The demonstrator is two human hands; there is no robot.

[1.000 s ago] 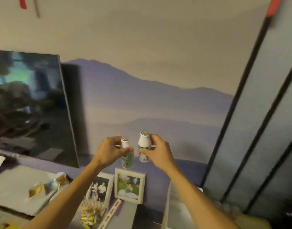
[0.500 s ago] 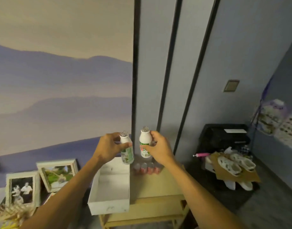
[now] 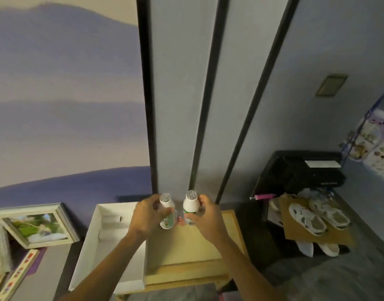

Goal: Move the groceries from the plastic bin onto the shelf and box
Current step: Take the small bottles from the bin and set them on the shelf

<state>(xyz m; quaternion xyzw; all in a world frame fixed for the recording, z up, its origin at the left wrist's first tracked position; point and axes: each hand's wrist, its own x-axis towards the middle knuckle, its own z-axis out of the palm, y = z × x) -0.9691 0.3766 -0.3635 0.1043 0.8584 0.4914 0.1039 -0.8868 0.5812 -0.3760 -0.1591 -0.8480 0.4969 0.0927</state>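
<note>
Above wood shelf (image 3: 193,246), left hand (image 3: 146,216) w/ left bottle (image 3: 167,210), right hand (image 3: 205,216) w/ right bottle (image 3: 190,208), labels illegible

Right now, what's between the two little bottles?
Mostly a bare gap. In the head view, something small and pinkish peeks low between the left bottle and right bottle.

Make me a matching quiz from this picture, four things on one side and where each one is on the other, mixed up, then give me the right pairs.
Things:
1. white box
2. left bottle
3. white shoes
4. photo frame

Places:
A. on cardboard, far right
B. left end of the wooden shelf
C. leaning at the wall, far left
D. in the left hand's grip

Pairs: 1-B, 2-D, 3-A, 4-C
</note>
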